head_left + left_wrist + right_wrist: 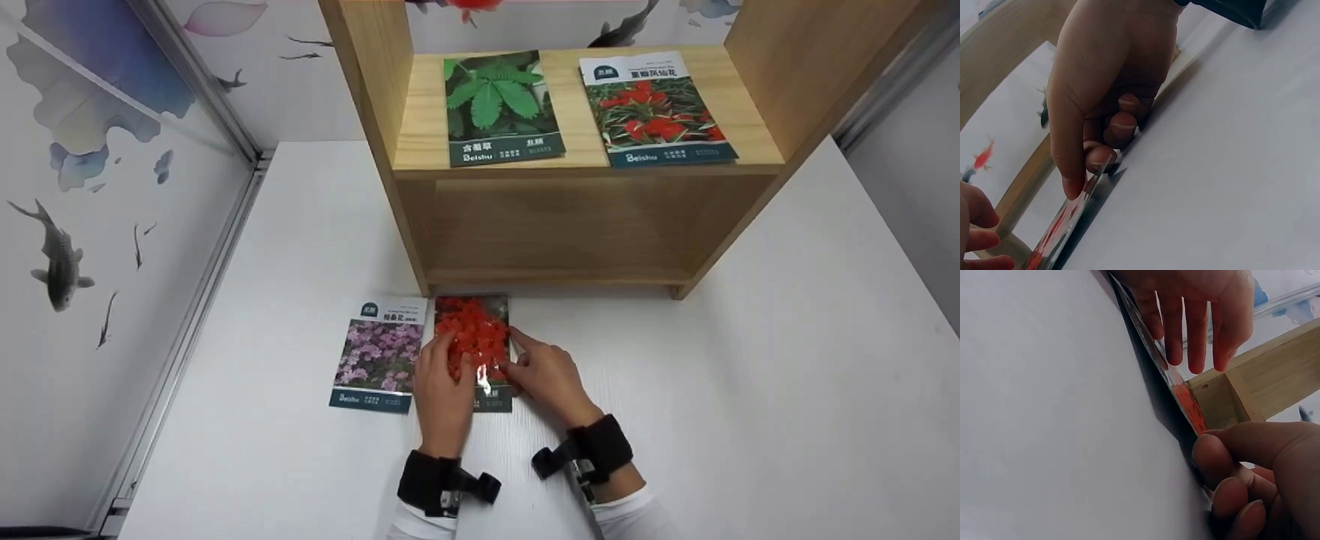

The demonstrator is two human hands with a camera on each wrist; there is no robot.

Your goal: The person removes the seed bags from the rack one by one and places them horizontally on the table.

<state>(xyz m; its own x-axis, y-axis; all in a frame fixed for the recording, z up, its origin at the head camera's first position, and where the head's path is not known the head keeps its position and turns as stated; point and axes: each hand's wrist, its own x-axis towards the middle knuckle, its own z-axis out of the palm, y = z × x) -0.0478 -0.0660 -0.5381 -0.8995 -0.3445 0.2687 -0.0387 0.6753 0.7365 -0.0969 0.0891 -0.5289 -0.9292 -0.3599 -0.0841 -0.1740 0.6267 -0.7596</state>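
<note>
— What do your hands have?

— Your left hand (444,382) and right hand (546,375) both hold the glossy seed packet with orange-red flowers (474,330), which lies on the white tabletop (750,390) just in front of the open wooden shelf unit (570,225). Your left fingers (1114,126) are curled under its left edge with the thumb on top, lifting that edge. Your right fingers (1224,495) pinch its right edge.

— And what sits in the shelf unit?

— Its upper shelf carries two flat packets: a green-leaf seed packet (501,109) on the left and a red-flowered seed packet (654,109) on the right, apart from each other. The lower compartment shows only bare wood.

— Anything else near your hands?

— A purple-flowered seed packet (379,356) lies flat on the tabletop, touching the orange-red one's left edge.
</note>
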